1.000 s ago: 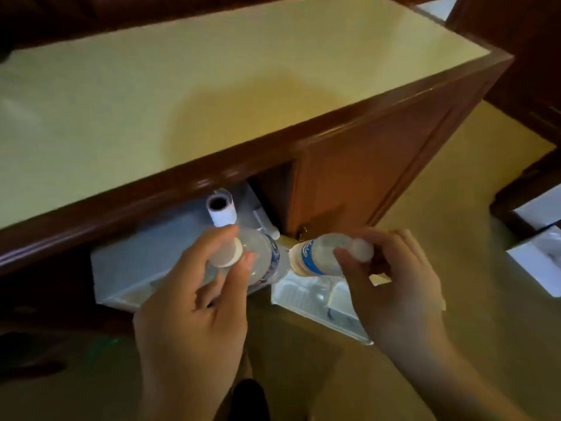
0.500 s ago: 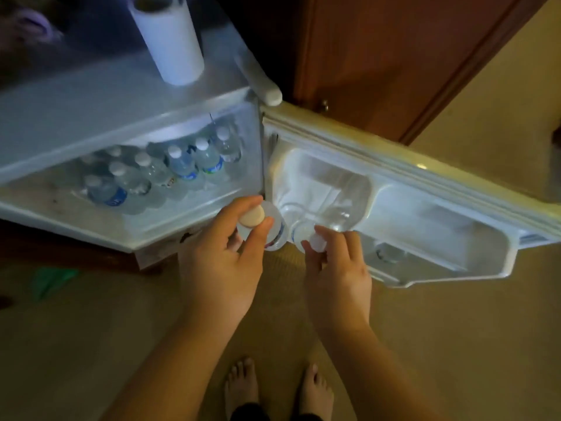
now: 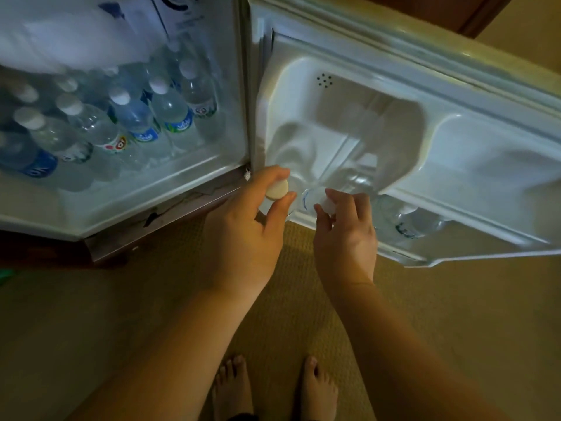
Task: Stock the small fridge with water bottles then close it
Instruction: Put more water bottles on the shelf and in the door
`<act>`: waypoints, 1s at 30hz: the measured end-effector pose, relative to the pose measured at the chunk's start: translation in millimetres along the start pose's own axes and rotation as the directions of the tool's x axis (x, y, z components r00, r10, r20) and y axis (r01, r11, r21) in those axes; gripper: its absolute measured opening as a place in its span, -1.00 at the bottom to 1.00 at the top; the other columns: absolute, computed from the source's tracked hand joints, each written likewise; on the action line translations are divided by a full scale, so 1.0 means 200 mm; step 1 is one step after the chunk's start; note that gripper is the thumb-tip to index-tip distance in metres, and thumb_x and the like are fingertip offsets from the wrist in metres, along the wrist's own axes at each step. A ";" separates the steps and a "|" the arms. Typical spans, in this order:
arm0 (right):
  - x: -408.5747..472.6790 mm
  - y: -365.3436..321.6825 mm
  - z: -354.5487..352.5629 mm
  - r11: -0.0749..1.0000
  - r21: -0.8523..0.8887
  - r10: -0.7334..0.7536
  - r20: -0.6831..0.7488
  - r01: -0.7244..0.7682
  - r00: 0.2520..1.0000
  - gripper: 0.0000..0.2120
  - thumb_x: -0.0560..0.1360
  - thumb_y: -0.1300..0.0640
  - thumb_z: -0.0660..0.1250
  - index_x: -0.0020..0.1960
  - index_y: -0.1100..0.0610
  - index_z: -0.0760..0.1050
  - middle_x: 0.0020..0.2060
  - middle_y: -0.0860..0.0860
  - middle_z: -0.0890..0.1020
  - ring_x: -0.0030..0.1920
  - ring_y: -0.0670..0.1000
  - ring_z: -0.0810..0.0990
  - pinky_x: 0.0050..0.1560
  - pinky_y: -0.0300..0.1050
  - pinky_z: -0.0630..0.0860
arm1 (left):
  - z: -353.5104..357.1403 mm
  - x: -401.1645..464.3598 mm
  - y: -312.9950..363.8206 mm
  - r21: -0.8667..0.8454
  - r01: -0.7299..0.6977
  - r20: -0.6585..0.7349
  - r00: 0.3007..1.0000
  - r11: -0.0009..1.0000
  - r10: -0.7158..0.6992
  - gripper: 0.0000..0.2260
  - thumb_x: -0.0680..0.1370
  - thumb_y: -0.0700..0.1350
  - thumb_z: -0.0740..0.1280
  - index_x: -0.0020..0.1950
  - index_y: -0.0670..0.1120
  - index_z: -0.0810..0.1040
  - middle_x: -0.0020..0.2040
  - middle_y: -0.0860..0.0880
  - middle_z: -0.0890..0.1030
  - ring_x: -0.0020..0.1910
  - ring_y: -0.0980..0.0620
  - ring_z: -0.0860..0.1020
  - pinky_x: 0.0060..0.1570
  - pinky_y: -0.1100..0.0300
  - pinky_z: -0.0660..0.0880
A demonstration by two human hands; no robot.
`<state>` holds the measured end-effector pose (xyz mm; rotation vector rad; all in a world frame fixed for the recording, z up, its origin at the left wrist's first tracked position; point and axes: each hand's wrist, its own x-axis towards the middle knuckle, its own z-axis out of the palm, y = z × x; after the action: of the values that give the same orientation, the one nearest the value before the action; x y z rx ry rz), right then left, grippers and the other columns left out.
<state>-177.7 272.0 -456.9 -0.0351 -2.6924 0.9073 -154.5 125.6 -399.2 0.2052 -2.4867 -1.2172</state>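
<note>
The small white fridge (image 3: 127, 205) stands open, its door (image 3: 455, 95) swung out to the right. Several water bottles (image 3: 133, 117) with white caps stand inside on the fridge floor. My left hand (image 3: 246, 226) grips one bottle by its cream cap (image 3: 277, 189) at the left end of the door shelf. My right hand (image 3: 346, 232) pinches the white cap of a second clear bottle (image 3: 312, 197) just beside it, its body down in the door shelf. Another bottle (image 3: 416, 223) lies further right in the same shelf.
Beige carpet (image 3: 455, 329) covers the floor, and my bare feet (image 3: 273, 387) stand on it below the hands. A brown wooden cabinet (image 3: 473, 13) shows behind the door at top right. A blurred white shape (image 3: 66, 47) sits at the fridge's upper left.
The view has dropped from the counter top down to the open fridge. Both hands carried their bottles down and into the door shelf, gripping them by the caps.
</note>
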 end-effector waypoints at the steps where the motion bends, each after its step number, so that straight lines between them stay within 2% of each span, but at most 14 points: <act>1: 0.01 0.01 0.01 0.999 0.012 0.033 0.007 -0.033 0.999 -0.73 0.55 0.27 0.46 0.23 0.20 0.59 0.07 0.14 0.57 -0.11 0.20 0.64 -0.24 -0.02 0.56 | 0.02 0.01 0.00 0.000 -0.016 0.013 1.000 1.000 0.016 -0.78 0.61 -0.06 0.46 0.25 -0.02 0.66 -0.08 0.13 0.68 -0.23 0.25 0.59 -0.22 0.36 0.54; 3: 0.05 0.02 0.02 0.996 0.034 0.088 0.013 -0.088 0.996 -0.71 0.57 0.24 0.43 0.28 0.18 0.57 0.14 0.13 0.57 -0.02 0.23 0.66 -0.11 0.08 0.62 | 0.05 0.05 0.03 0.013 -0.039 0.027 0.999 0.999 0.039 -0.80 0.62 -0.08 0.45 0.23 -0.05 0.66 -0.26 0.24 0.51 -0.29 0.38 0.47 -0.22 0.55 0.34; 5: 0.09 0.01 0.04 0.991 0.058 0.121 0.021 -0.122 0.992 -0.68 0.59 0.21 0.41 0.34 0.15 0.55 0.19 0.11 0.57 0.05 0.25 0.66 0.01 0.20 0.63 | 0.08 0.09 0.04 0.016 -0.053 0.037 0.998 0.998 0.052 -0.81 0.62 -0.09 0.44 0.22 -0.05 0.66 -0.31 0.32 0.37 -0.30 0.44 0.43 -0.25 0.58 0.26; 10: 0.17 -0.03 0.08 0.972 0.096 0.212 0.019 -0.213 0.977 -0.60 0.62 0.16 0.36 0.45 0.08 0.47 0.24 0.02 0.56 0.06 0.23 0.64 0.03 0.26 0.61 | 0.15 0.22 0.07 -0.012 -0.040 0.058 0.998 0.999 0.041 -0.82 0.63 -0.10 0.43 0.23 -0.04 0.65 -0.12 0.20 0.53 -0.21 0.29 0.44 -0.18 0.59 0.31; 14: 0.19 -0.04 0.08 0.941 0.091 0.323 0.048 -0.326 0.945 -0.52 0.65 0.09 0.31 0.54 -0.10 0.35 0.31 -0.03 0.58 0.09 0.19 0.63 0.07 0.24 0.60 | 0.21 0.27 0.05 -0.020 0.013 0.111 0.994 1.000 -0.010 -0.80 0.62 -0.11 0.43 0.24 -0.03 0.64 -0.18 0.19 0.50 -0.24 0.45 0.47 -0.23 0.63 0.29; 18: 0.19 -0.03 0.06 0.928 0.086 0.359 0.055 -0.363 0.932 -0.50 0.66 0.02 0.30 0.56 -0.16 0.30 0.28 -0.05 0.62 0.16 0.17 0.60 0.12 0.21 0.60 | 0.25 0.25 0.02 0.017 0.029 0.176 0.984 0.999 -0.032 -0.80 0.60 -0.14 0.45 0.22 -0.02 0.63 -0.28 0.33 0.38 -0.32 0.30 0.46 -0.28 0.63 0.27; 21: 0.17 -0.03 0.05 0.929 0.071 0.359 0.069 -0.364 0.931 -0.46 0.66 0.04 0.29 0.60 -0.16 0.24 0.30 -0.04 0.61 0.24 0.16 0.58 0.17 0.19 0.59 | 0.28 0.23 0.01 0.053 0.112 0.235 0.964 0.992 -0.121 -0.79 0.61 -0.11 0.43 0.24 0.00 0.61 -0.29 0.29 0.38 -0.32 0.30 0.48 -0.32 0.61 0.29; 23: 0.15 -0.03 0.04 0.933 0.072 0.348 0.071 -0.352 0.935 -0.44 0.66 0.07 0.30 0.61 -0.13 0.23 0.17 -0.12 0.61 0.25 0.18 0.58 0.21 0.23 0.58 | 0.29 0.23 0.00 0.092 0.190 0.265 0.942 0.977 -0.208 -0.79 0.63 -0.07 0.39 0.27 0.05 0.57 -0.20 0.21 0.44 -0.26 0.17 0.45 -0.35 0.52 0.30; 25: 0.14 -0.02 0.03 0.937 0.074 0.333 0.093 -0.340 0.938 -0.42 0.66 0.10 0.31 0.63 -0.10 0.21 0.09 -0.13 0.59 0.25 0.19 0.58 0.24 0.28 0.56 | 0.29 0.25 0.00 0.103 0.249 0.273 0.924 0.963 -0.268 -0.79 0.65 -0.05 0.36 0.28 0.06 0.55 -0.10 0.13 0.47 -0.14 0.08 0.46 -0.24 0.41 0.30; 27: 0.12 -0.02 0.02 0.939 0.058 0.329 0.122 -0.338 0.936 -0.38 0.66 0.13 0.30 0.64 -0.10 0.16 0.23 -0.04 0.62 0.27 0.15 0.57 0.24 0.26 0.57 | 0.30 0.28 0.00 0.098 0.294 0.282 0.908 0.951 -0.310 -0.79 0.65 -0.06 0.36 0.28 0.07 0.53 0.03 0.05 0.53 -0.07 0.04 0.47 -0.13 0.23 0.40; 30: 0.12 -0.02 -0.01 0.928 0.016 0.365 0.175 -0.373 0.914 -0.34 0.67 0.12 0.27 0.66 -0.18 0.06 0.34 0.00 0.56 0.30 0.07 0.56 0.23 0.18 0.59 | 0.32 0.31 0.01 0.124 0.323 0.317 0.883 0.938 -0.346 -0.75 0.66 -0.11 0.34 0.33 0.06 0.51 0.25 -0.03 0.55 0.04 0.00 0.51 -0.04 0.18 0.42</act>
<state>-200.0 273.4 -447.3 -0.4948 -2.8736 1.1286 -237.1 155.9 -417.8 0.5050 -2.8791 -1.4023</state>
